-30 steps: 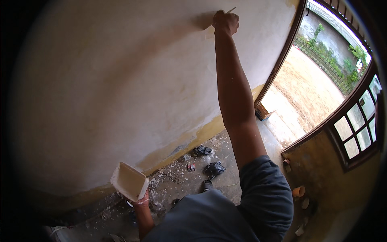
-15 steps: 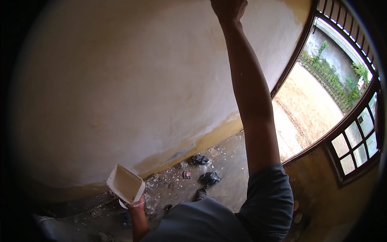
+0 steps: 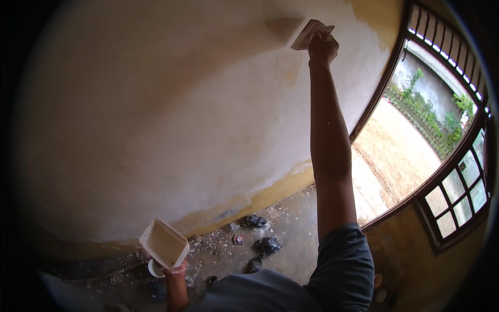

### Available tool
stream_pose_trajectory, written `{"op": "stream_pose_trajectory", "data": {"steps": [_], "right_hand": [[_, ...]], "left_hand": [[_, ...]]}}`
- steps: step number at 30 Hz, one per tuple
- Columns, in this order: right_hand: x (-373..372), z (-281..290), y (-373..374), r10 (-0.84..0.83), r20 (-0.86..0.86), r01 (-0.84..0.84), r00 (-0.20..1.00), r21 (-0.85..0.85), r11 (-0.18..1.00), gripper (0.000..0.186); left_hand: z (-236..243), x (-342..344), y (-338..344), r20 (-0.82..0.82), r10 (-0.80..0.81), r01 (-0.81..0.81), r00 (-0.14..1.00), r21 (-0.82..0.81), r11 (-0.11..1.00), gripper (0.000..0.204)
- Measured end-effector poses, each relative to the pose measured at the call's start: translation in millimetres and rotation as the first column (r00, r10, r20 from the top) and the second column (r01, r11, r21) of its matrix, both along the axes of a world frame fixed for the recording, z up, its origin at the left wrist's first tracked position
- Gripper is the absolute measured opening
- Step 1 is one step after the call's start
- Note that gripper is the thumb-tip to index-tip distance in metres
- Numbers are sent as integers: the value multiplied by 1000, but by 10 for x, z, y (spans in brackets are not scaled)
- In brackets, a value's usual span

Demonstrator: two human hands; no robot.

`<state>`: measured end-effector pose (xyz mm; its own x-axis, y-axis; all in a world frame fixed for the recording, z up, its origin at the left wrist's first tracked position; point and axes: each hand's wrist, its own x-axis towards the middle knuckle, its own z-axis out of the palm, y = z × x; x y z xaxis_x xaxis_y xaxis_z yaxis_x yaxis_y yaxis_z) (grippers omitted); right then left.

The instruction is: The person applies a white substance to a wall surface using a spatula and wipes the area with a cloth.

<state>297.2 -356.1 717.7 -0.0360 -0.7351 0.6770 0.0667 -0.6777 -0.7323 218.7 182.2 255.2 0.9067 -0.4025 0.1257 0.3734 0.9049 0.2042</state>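
Observation:
My right arm is stretched up and forward, and my right hand (image 3: 324,50) is closed around a broad putty knife (image 3: 306,35) smeared with white. The blade is at the upper part of the wall (image 3: 208,119); whether it touches cannot be told. The wall carries whitish filler over yellow paint. Low on the left, my left hand (image 3: 176,270) grips an off-white rectangular tub (image 3: 165,243) from its lower side, tilted so its inside shows. White residue marks the fingers. Most of that hand's grip is hidden behind the tub.
Black plastic bags (image 3: 267,246) and a small red packet (image 3: 237,239) lie among white crumbs on the floor (image 3: 296,223). A white round container (image 3: 155,268) stands below the tub. On the right are an open doorway (image 3: 400,140) and a paned window (image 3: 457,192).
My right hand has come down from the top edge, bringing the putty knife into view against the wall. My left hand and the tub have shifted slightly downward.

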Motion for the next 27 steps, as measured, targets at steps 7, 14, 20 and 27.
{"op": "stream_pose_trajectory", "data": {"steps": [7, 14, 20, 27], "right_hand": [[664, 103, 1055, -234, -236, 118, 943, -420, 900, 30], [307, -195, 814, -139, -219, -5, 966, -553, 833, 31], [-220, -889, -845, 47, 290, -148, 956, 335, 931, 32], [-97, -1729, -495, 243, -236, -123, 941, 432, 893, 30]], "left_hand": [[-280, 39, 60, -156, 62, -61, 986, 10, 998, 57], [-285, -31, 139, -153, 104, -96, 983, 62, 993, 57], [-318, -70, 63, -161, 89, -78, 983, 72, 994, 57], [-415, -47, 138, -145, 159, -124, 977, 225, 966, 55]]}}
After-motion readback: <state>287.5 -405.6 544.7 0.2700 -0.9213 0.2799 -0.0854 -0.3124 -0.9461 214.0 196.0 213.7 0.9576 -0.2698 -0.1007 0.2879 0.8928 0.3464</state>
